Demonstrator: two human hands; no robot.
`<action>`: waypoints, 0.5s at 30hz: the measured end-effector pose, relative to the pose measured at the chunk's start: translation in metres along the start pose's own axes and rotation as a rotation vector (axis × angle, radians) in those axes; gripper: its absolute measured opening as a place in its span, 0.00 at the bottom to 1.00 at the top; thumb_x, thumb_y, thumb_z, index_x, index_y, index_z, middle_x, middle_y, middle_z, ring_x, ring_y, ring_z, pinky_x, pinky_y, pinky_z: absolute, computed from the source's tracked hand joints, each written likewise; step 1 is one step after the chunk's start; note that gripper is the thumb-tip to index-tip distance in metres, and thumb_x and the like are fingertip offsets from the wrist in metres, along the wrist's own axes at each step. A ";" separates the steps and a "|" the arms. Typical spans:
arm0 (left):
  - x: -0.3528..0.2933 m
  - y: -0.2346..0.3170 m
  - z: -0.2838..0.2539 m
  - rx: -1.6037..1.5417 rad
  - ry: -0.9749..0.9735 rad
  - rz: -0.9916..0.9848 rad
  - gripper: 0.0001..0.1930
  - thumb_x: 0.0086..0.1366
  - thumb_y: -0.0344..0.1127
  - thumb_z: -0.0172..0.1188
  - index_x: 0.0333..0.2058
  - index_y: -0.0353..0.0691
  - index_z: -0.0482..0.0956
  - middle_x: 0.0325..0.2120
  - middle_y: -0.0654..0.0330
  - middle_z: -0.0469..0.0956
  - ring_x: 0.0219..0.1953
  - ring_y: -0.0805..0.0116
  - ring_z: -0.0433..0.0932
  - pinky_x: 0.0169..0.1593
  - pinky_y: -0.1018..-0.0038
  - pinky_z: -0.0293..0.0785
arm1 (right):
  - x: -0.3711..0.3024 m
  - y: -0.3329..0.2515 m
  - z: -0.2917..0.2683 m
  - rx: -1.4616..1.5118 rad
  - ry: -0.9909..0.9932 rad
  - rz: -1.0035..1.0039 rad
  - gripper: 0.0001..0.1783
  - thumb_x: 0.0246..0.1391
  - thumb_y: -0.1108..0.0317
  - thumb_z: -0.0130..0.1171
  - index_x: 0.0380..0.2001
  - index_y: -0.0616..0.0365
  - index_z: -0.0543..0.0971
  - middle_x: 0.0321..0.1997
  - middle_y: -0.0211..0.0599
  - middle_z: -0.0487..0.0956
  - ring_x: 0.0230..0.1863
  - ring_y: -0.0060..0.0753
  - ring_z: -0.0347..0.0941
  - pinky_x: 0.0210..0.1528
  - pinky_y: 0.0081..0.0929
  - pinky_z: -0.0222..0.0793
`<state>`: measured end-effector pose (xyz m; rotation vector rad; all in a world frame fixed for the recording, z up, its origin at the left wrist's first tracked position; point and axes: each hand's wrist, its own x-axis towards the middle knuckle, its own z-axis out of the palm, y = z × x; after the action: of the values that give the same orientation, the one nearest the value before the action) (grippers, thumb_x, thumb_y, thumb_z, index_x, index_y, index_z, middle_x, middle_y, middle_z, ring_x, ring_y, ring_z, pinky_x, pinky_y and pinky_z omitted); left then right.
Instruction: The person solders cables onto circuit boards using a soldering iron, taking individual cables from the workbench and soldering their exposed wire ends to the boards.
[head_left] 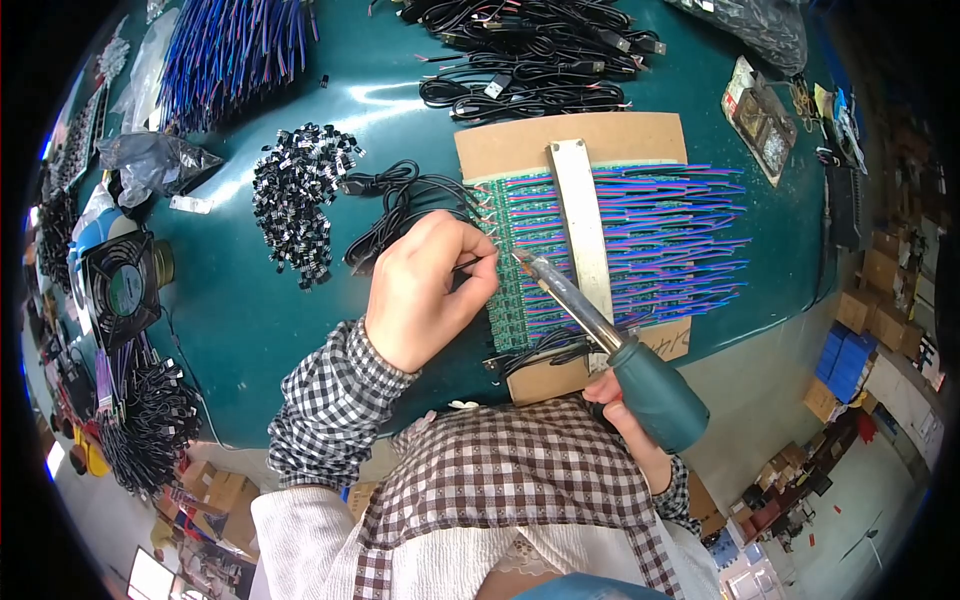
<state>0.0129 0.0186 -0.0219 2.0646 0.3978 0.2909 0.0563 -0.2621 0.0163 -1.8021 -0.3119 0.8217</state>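
Observation:
My left hand (425, 285) pinches a thin black cable end at the left edge of a green circuit board panel (508, 290). In my right hand (630, 425) is a soldering iron (655, 390) with a dark green handle, its tip resting at or just above the board close to the left fingertips. Rows of blue and purple wires (670, 240) run rightward from the panel. Across them lies a flat metal bar (582, 225), and beneath everything is a cardboard sheet (570, 135). Coiled black cables (385, 215) lie beside my left hand, with some ends reaching the panel.
A pile of small black connectors (300, 195) lies to the left. Bundled USB cables (540, 60) and a heap of blue wires (235, 60) fill the back. A small fan (122, 285) stands at the left edge. A tray with solder residue (765, 125) sits back right.

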 end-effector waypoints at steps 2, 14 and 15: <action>0.001 -0.001 -0.001 -0.008 -0.011 0.005 0.08 0.53 0.22 0.66 0.30 0.38 0.78 0.23 0.66 0.72 0.21 0.78 0.66 0.23 0.81 0.63 | -0.001 0.002 0.000 -0.042 0.001 -0.025 0.25 0.46 0.74 0.73 0.47 0.69 0.75 0.32 0.38 0.85 0.36 0.28 0.84 0.43 0.26 0.79; 0.006 0.003 -0.007 -0.007 -0.071 -0.016 0.07 0.53 0.22 0.65 0.29 0.37 0.76 0.24 0.61 0.74 0.25 0.69 0.77 0.28 0.75 0.73 | 0.005 0.002 -0.004 -0.275 -0.088 -0.169 0.24 0.45 0.71 0.74 0.45 0.66 0.77 0.30 0.33 0.85 0.33 0.25 0.84 0.39 0.22 0.77; 0.006 0.003 -0.007 -0.010 -0.070 -0.015 0.07 0.52 0.22 0.65 0.29 0.37 0.76 0.24 0.61 0.74 0.25 0.69 0.77 0.28 0.75 0.73 | 0.003 0.002 -0.002 -0.219 -0.054 -0.120 0.23 0.45 0.71 0.74 0.44 0.65 0.78 0.30 0.33 0.85 0.33 0.25 0.83 0.39 0.22 0.77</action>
<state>0.0163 0.0254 -0.0159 2.0550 0.3681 0.2102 0.0597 -0.2624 0.0137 -1.9450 -0.5581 0.7758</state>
